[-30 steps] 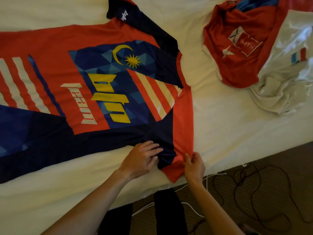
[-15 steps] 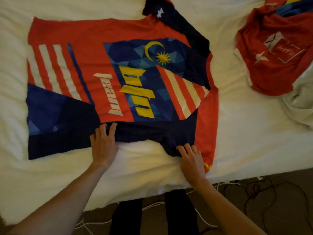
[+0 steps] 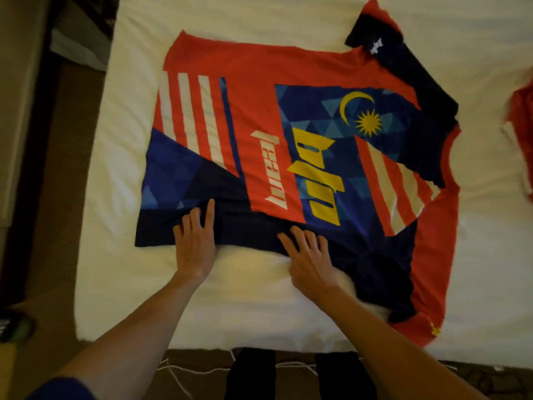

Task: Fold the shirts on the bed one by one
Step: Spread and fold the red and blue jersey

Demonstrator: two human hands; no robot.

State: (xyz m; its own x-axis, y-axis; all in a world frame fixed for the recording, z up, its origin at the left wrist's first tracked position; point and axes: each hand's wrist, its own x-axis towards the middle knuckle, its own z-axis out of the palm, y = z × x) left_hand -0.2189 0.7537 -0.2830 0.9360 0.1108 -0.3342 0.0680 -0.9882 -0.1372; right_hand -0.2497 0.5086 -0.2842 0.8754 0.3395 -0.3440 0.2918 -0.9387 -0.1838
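Shirt [image 3: 259, 90], red and navy with white stripes, a yellow crescent and star, lies spread flat across the centre of the frame on the bed [image 3: 245, 298]. The bed carries a white sheet; its near edge runs along the lower frame, above brown carpet [image 3: 476, 379] with thin white cables [image 3: 178, 376]. A dark furniture edge [image 3: 46, 140] stands at the left of the frame.

Count: one shirt laid out; one second red garment [image 3: 522, 134], partly cut off at the right edge; two hands.

Left hand [image 3: 196, 241] rests palm down, fingers extended, on the navy lower edge of the shirt, left of centre. Right hand [image 3: 310, 255] lies flat with fingers spread on the same navy edge, near centre. Neither hand grips fabric.

Compared with half a second earlier, the shirt sits further right in the frame, the right hand is closer to the left hand, and most of the second garment has left the view.
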